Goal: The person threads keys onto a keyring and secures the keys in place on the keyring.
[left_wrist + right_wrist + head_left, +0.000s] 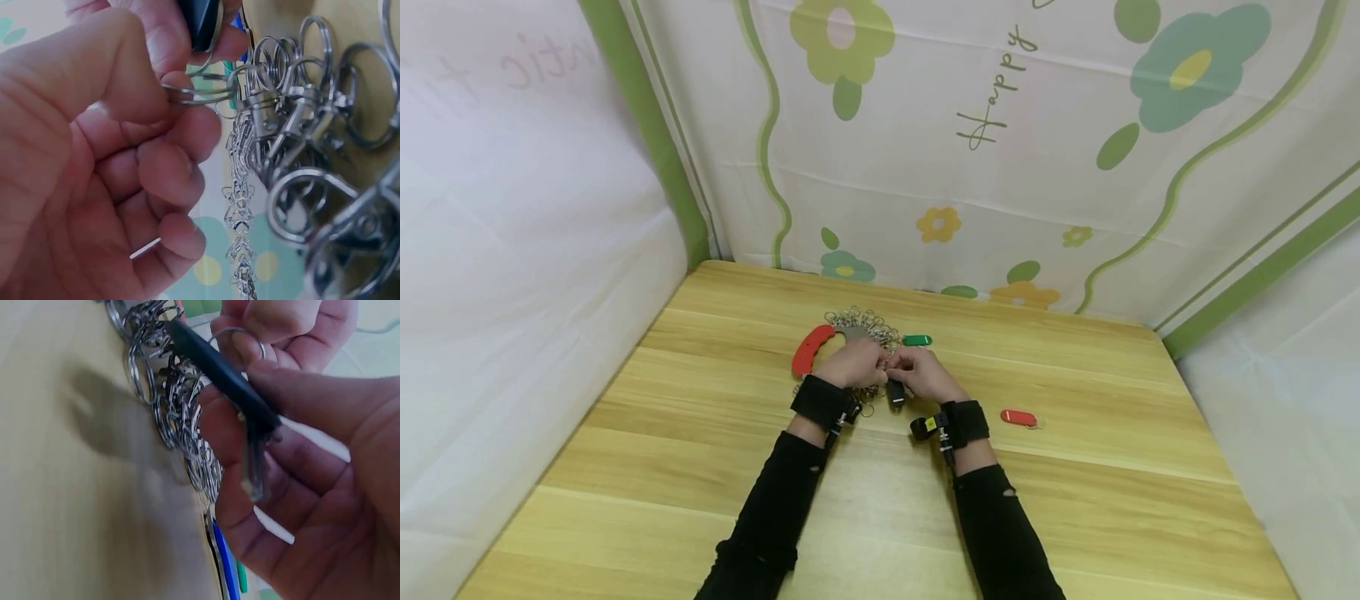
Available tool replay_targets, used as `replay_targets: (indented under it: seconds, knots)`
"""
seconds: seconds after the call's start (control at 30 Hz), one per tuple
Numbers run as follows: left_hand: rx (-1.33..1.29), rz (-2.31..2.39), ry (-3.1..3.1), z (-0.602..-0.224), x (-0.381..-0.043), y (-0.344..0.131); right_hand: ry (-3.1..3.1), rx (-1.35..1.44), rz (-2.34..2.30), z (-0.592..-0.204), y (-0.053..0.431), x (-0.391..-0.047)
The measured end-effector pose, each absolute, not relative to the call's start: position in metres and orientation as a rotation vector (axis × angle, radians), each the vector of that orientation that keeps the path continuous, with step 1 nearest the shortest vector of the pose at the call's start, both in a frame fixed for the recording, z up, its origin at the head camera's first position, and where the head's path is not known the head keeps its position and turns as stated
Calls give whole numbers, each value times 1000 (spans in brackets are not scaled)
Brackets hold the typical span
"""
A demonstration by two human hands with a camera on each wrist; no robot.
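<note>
My left hand (856, 365) pinches a metal split ring (199, 95) between thumb and forefinger. That ring joins one of the many swivel clips (294, 119) crowded beside the fingers. Close against it, my right hand (925, 372) holds a black key tag (228, 378) by thumb and fingers. In the right wrist view a thin metal piece (253, 462) hangs from the tag, and a wire ring (253, 334) lies between the two hands. Under the left hand is a key carrier with a red handle (809, 352) and a grey metal plate (853, 332), partly hidden by that hand.
A green tag (917, 340) lies just beyond the hands on the wooden table (700, 483). To the right lies a red tag (1018, 417) with a small ring. A blue tag (229, 565) shows in the right wrist view. Fabric walls (880, 167) enclose the table.
</note>
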State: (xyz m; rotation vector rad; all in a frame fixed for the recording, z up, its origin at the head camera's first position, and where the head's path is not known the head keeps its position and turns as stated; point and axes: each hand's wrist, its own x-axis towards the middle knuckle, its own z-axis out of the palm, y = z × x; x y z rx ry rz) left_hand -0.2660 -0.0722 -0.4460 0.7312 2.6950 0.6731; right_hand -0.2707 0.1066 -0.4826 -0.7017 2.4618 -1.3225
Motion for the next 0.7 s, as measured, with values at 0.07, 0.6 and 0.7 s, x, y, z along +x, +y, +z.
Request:
replay_targets:
  seconds: [0.07, 0.6, 0.7]
  knots:
    - [753, 670, 2687, -445, -266, -73, 2434, -755, -1351, -484, 108, -271]
    - [796, 678, 2702, -449, -268, -71, 2527, -690, -1314, -481, 107, -270]
    - [774, 671, 2721, -450, -269, -70, 2550, -660, -1289, -479, 105, -270]
